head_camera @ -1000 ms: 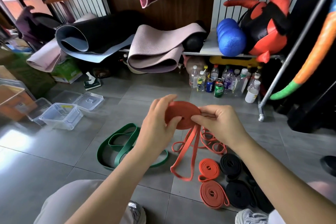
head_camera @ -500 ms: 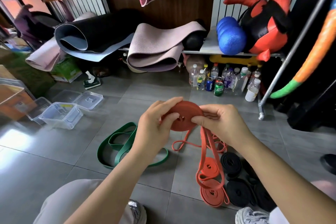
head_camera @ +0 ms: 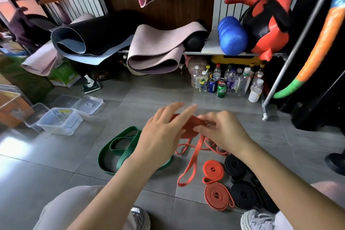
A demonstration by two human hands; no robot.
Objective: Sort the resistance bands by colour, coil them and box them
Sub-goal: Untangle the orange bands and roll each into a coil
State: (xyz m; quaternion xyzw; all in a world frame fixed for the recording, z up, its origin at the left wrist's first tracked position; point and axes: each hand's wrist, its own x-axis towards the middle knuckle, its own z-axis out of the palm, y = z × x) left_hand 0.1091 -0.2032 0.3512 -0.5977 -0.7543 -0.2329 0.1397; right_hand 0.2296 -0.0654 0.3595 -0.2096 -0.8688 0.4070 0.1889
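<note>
Clear plastic boxes [head_camera: 59, 121], open, on floor [head_camera: 46, 170]. Green band [head_camera: 119, 147], loose, on floor. Left hand [head_camera: 160, 132]: fingers straight, spread over half-wound red band [head_camera: 187, 131], held mid-air. Right hand [head_camera: 224, 132]: fingers pinch its coil. Red coils [head_camera: 213, 171], black coils [head_camera: 234, 166], on floor.

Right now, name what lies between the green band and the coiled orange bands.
Head view: the loose tail of the half-coiled orange band, trailing down onto grey tile.

Centre frame: right hand [head_camera: 222, 130] pinches red coil [head_camera: 188, 127], left hand [head_camera: 160, 132] fingers straight against it; loose tail [head_camera: 190, 164] trails to floor [head_camera: 56, 164]
</note>
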